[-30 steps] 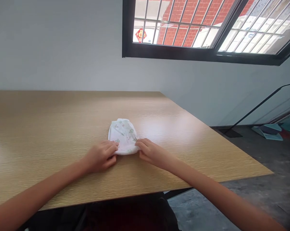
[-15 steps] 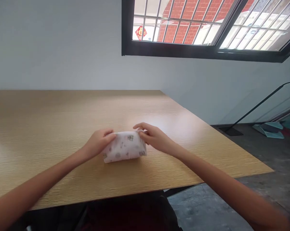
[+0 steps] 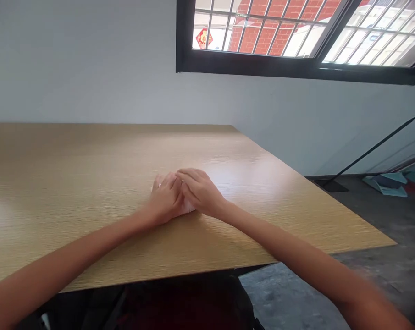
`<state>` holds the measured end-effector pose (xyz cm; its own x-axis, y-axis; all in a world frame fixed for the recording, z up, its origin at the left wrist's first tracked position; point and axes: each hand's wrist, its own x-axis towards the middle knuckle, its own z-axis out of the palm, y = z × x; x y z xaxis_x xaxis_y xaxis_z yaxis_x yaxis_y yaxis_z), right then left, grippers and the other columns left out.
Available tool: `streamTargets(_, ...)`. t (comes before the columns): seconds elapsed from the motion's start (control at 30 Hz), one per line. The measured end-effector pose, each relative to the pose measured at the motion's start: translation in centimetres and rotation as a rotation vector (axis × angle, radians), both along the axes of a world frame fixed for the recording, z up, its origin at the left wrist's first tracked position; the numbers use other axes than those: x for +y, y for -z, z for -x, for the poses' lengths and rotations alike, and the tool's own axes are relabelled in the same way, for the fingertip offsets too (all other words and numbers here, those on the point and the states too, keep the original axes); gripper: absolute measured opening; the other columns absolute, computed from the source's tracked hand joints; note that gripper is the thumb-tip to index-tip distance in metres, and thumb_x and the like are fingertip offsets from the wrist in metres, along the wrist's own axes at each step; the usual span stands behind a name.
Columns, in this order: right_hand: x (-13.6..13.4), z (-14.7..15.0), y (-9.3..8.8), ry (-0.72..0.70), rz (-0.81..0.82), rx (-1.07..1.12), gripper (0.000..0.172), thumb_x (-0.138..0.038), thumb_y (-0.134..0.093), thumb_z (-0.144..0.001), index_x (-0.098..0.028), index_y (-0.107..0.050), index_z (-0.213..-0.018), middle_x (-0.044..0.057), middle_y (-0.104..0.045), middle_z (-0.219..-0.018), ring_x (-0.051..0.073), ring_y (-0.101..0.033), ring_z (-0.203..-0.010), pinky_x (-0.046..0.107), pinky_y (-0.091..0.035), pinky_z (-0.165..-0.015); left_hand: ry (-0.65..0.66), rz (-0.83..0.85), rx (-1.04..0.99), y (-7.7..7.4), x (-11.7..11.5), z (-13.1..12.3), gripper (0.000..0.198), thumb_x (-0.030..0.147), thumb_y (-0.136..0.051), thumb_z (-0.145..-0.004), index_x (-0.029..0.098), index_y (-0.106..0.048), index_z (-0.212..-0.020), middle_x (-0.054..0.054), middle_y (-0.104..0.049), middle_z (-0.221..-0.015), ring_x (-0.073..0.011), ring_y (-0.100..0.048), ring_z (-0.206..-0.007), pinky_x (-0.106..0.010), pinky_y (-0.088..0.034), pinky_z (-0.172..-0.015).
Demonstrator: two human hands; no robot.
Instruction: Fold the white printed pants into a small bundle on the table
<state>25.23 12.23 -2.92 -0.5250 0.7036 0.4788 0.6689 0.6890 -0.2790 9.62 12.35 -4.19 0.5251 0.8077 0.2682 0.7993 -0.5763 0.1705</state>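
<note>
A folded white cloth lies on the table near its front edge, mostly hidden under my two hands. Only a pale strip of it shows between and below them. My left hand rests flat over the cloth's left part, its fingers stretched out and slightly apart. From the other side, my right hand bends round the right end of the cloth with fingers close together. Its fingertips meet the left hand's fingers at the top. The right thumb is tucked in against the cloth.
The wooden table reaches back to a grey wall. A dark-framed barred window is above. Beyond the table's right edge, a thin black pole on a base and a pale blue object stand on the dark floor.
My hands have come together over the cloth, the left moving right and flattening from its grip at the left end. The cloth, largely visible before, is now mostly covered and looks lower.
</note>
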Motion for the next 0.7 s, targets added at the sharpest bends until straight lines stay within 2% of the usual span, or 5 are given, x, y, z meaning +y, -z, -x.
streamTargets(0.13,0.8,-2.7,2.8,-0.019,0.267,-0.094,0.051,-0.034,-0.022,-0.093,-0.009,-0.028,-0.137,0.008,-0.025,-0.139,0.022,-0.021,-0.128,0.045,-0.015,-0.106,-0.079,0.128,0.068,0.9,1.2,2.2,0.048,0.042,-0.016,-0.092,0.025,-0.027,-0.136,-0.002,-0.027,-0.140,-0.0297,-0.019,-0.130,-0.059,-0.009,-0.104)
streamTargets(0.23,1.7,-5.4,4.0,0.029,0.350,-0.048,0.050,-0.037,-0.025,-0.092,-0.010,-0.037,-0.133,0.010,-0.031,-0.136,0.023,-0.024,-0.127,0.044,-0.019,-0.105,-0.164,0.238,0.028,1.1,1.7,4.5,0.049,0.047,-0.011,-0.091,0.033,-0.027,-0.135,0.003,-0.026,-0.140,-0.0314,-0.015,-0.130,-0.061,-0.009,-0.102)
streamTargets(0.33,1.4,-6.8,3.7,0.097,0.354,0.084,0.044,-0.036,-0.025,-0.091,-0.011,-0.047,-0.121,0.011,-0.040,-0.129,0.023,-0.033,-0.121,0.043,-0.023,-0.103,-0.177,0.318,-0.047,0.9,1.9,5.6,0.049,0.048,-0.011,-0.091,0.033,-0.034,-0.131,0.003,-0.027,-0.140,-0.0304,-0.012,-0.131,-0.061,-0.006,-0.102)
streamTargets(0.53,-1.1,-5.0,2.3,0.032,0.387,0.291,0.026,-0.029,-0.039,-0.082,-0.014,-0.050,-0.100,0.006,-0.054,-0.090,0.015,-0.052,-0.078,0.027,-0.045,-0.068,-0.142,0.279,-0.221,0.5,1.7,5.3,0.034,0.042,-0.030,-0.084,0.020,-0.057,-0.087,-0.003,-0.052,-0.114,-0.0221,-0.044,-0.108,-0.049,-0.027,-0.100)
streamTargets(0.7,-0.9,-4.3,3.0,0.025,0.355,0.350,0.028,-0.023,-0.044,-0.078,-0.012,-0.047,-0.104,0.007,-0.051,-0.093,0.012,-0.048,-0.069,0.024,-0.042,-0.057,-0.066,0.232,-0.345,0.5,-1.5,5.3,0.043,0.046,-0.035,-0.081,0.016,-0.059,-0.061,-0.007,-0.046,-0.113,-0.0237,-0.040,-0.109,-0.044,-0.032,-0.096)
